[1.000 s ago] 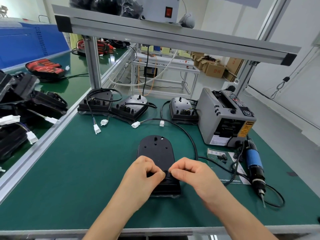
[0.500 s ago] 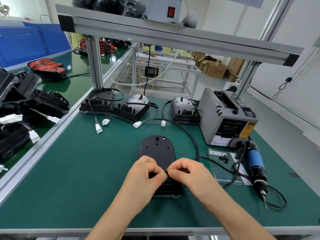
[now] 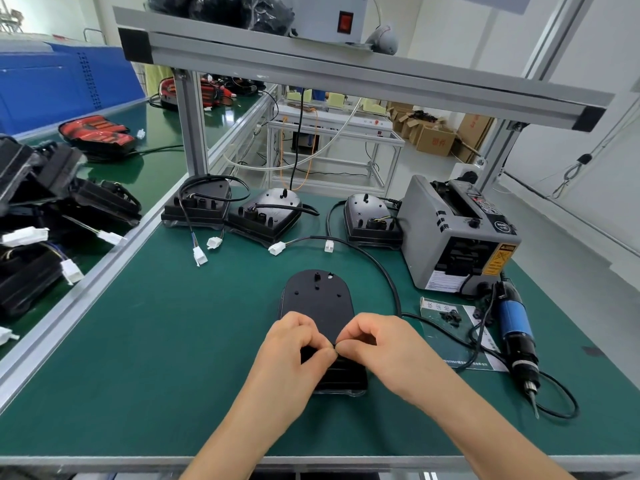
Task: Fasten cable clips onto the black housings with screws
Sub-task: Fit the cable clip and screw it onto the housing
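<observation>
Pointing away lengthwise, housing [image 3: 317, 301], fingers [image 3: 351, 350] pinching clip [image 3: 334, 346]

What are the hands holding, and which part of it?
Left hand and right hand pinch a tiny black piece between their fingers, over the black housing; which part cannot be told.

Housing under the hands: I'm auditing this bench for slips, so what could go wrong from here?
The left hand and right hand pinch a tiny dark part, probably a clip, over the housing; it could slip and get lost against the black plastic. The cable runs close beside the right hand and might snag when reaching for the screwdriver.
</observation>
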The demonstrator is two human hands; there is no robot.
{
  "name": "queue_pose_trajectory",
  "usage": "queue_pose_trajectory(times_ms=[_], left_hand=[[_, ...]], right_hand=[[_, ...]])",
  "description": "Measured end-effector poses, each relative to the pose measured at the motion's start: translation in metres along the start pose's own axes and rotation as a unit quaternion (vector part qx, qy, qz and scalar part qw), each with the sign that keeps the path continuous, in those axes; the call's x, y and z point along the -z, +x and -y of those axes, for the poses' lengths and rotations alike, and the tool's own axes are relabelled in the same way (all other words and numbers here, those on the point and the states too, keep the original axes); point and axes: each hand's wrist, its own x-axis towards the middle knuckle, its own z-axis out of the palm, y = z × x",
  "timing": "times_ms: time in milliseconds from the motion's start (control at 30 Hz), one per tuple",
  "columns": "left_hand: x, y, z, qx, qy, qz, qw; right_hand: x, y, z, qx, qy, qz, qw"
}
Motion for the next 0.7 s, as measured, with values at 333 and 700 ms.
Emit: queue_pose_trajectory(times_ms=[333,700], left_hand=[[0.008,-0.002,0.006,-0.034,0.008,0.034,0.999],[0.013,-0.005,0.016,-0.139,0.073,0.008,0.988]], right_hand=[[0.001,0.003,-0.003,0.028,-0.037,0.017,0.999],[0.007,0.010,-0.007,-0.004,0.022,0.079,0.997]])
